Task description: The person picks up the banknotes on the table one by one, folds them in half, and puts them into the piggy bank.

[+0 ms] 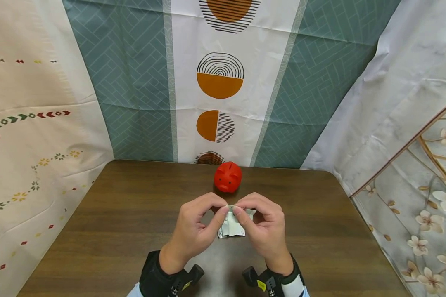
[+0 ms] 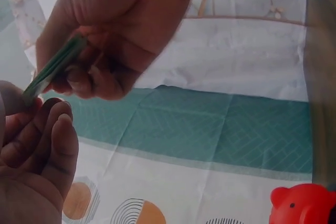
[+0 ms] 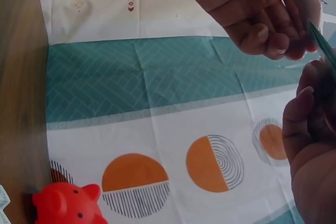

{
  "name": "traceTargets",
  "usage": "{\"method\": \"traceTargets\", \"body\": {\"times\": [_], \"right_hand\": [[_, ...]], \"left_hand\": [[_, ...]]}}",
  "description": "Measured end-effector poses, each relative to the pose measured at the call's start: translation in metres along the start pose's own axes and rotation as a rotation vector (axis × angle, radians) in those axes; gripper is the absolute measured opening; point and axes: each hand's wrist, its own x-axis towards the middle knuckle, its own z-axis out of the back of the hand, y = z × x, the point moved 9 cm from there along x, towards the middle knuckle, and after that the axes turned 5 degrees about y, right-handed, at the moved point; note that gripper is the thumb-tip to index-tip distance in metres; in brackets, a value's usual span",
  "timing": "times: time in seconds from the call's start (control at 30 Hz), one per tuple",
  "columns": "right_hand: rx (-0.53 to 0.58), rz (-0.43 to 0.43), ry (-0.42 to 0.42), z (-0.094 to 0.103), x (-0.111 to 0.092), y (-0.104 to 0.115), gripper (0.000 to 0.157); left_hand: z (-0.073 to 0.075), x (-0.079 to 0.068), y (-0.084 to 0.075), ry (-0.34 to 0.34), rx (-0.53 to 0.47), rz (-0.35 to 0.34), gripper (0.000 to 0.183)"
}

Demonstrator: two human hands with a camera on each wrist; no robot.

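Note:
Both hands are raised over the table and pinch a thin, folded green banknote [image 2: 55, 67] between thumbs and fingertips. My left hand [image 1: 194, 229] has its left end, my right hand [image 1: 265, 227] its right end. In the head view the note appears almost edge-on between the thumb tips. Below it, between the hands, shows a creased pale green paper [image 1: 231, 227], partly covered by the thumbs. A corner of pale paper [image 3: 3, 204] also lies on the table in the right wrist view. Just beyond the fingers stands a red piggy bank [image 1: 227, 177], with a dark slot on top.
The brown wooden table [image 1: 134, 198] reaches back to a teal and white patterned curtain [image 1: 141, 82]. Cream cloth [image 1: 41, 165] hangs at the left and floral cloth [image 1: 412, 231] at the right. Each wrist wears a black strap with a small camera [image 1: 196, 272].

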Motion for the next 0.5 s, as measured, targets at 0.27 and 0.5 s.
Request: {"method": "traceTargets", "body": {"times": [0.27, 0.5], "right_hand": [[0.035, 0.017, 0.022, -0.0019, 0.0007, -0.0001, 0.022], [0.061, -0.002, 0.015, 0.0005, 0.0004, -0.0007, 0.025]], "left_hand": [[0.0038, 0.0009, -0.0012, -0.023, -0.022, -0.037, 0.017], [0.0068, 0.0012, -0.0015, -0.046, -0.064, -0.056, 0.021]]}}
